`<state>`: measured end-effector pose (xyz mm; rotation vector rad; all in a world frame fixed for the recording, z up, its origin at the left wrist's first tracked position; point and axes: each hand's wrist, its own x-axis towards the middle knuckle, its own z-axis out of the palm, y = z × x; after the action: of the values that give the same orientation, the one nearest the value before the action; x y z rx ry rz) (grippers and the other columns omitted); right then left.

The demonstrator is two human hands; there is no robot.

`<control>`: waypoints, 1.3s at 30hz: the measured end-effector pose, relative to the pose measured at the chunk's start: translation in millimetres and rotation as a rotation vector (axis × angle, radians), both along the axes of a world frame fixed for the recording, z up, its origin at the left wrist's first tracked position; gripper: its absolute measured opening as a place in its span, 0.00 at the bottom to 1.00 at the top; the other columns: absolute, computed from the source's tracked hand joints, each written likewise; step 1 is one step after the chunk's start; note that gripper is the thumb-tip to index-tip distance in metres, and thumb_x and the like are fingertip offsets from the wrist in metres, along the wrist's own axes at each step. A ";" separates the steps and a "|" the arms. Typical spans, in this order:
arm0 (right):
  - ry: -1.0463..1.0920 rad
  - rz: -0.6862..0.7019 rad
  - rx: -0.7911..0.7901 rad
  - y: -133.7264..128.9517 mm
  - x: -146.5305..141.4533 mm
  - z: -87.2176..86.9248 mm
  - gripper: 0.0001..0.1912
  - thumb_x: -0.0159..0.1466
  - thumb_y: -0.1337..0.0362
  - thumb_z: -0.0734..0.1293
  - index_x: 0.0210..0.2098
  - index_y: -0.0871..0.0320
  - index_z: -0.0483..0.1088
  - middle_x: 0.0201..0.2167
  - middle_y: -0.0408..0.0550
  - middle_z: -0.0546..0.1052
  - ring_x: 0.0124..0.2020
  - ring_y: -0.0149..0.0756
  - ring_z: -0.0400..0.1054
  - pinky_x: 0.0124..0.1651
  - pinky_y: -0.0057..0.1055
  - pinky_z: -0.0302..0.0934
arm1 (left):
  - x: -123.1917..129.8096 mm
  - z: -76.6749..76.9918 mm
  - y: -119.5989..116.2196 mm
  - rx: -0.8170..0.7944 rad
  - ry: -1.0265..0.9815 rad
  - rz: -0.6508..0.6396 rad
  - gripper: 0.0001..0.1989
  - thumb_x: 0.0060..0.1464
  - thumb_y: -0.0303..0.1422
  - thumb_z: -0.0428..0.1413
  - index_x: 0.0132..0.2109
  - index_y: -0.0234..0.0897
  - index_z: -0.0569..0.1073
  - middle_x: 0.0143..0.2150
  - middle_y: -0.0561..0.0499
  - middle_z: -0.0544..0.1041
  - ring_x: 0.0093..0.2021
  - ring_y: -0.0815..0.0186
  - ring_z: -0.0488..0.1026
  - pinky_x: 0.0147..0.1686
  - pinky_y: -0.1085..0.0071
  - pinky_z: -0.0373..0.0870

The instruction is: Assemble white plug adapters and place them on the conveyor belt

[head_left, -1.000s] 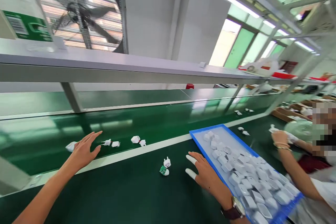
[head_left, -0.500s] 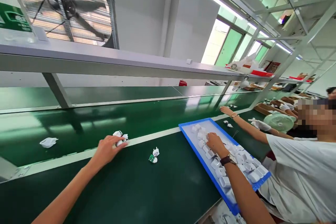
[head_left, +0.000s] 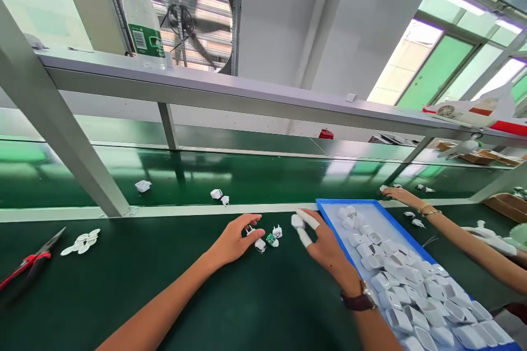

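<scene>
My left hand [head_left: 236, 239] is closed, thumb and fingers around a small white plug part [head_left: 260, 245] just above the dark green table; the fingers partly hide it. Just right of it lies another white plug part [head_left: 277, 232] with a small green circuit board [head_left: 272, 239]. My right hand [head_left: 327, 247], with white covers on two fingers, pinches a small white plastic housing [head_left: 297, 221] between thumb and fingertip. Beside that hand is a blue-rimmed tray [head_left: 335, 230] holding many white plastic housings [head_left: 397, 269].
Red-handled pliers [head_left: 35, 258] and a pile of flat white pieces [head_left: 81, 242] lie at left. White parts [head_left: 219, 196] sit on the green belt [head_left: 267, 178] behind a pale rail. A co-worker's arm [head_left: 465, 236] reaches in at right. A shelf [head_left: 247, 93] with a bottle [head_left: 144, 27] runs above.
My left hand has come back from the belt edge toward the table parts. My right hand has left the tray with a white housing. The view has swung left.
</scene>
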<state>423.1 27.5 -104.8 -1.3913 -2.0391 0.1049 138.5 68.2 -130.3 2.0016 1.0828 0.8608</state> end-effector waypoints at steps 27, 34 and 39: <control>1.201 0.297 -0.662 12.5 -132.4 -59.4 0.23 0.62 0.56 0.75 0.54 0.51 0.70 0.39 0.46 0.77 0.35 0.37 0.76 0.45 0.41 0.74 | -42.6 -36.1 -57.2 0.079 -0.232 0.239 0.14 0.65 0.35 0.57 0.56 0.45 0.74 0.48 0.47 0.79 0.43 0.62 0.77 0.47 0.64 0.77; 0.859 0.355 -0.347 7.7 -139.2 -59.3 0.15 0.63 0.64 0.71 0.49 0.50 0.73 0.47 0.49 0.72 0.41 0.38 0.74 0.43 0.36 0.72 | -44.0 -16.8 -55.6 -0.480 -0.689 0.208 0.22 0.56 0.44 0.65 0.54 0.37 0.77 0.41 0.47 0.80 0.36 0.64 0.77 0.42 0.64 0.78; 0.641 0.315 -0.239 2.4 -145.4 -59.1 0.07 0.65 0.68 0.65 0.42 0.53 0.72 0.39 0.47 0.73 0.34 0.34 0.68 0.39 0.33 0.68 | -41.8 -17.0 -57.5 -0.429 -0.715 0.234 0.22 0.54 0.43 0.68 0.53 0.39 0.78 0.41 0.48 0.80 0.38 0.64 0.76 0.44 0.66 0.76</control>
<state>277.7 29.9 -164.0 -0.9764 -1.7031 0.8419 96.7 10.7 -147.3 1.0884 0.9695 1.2172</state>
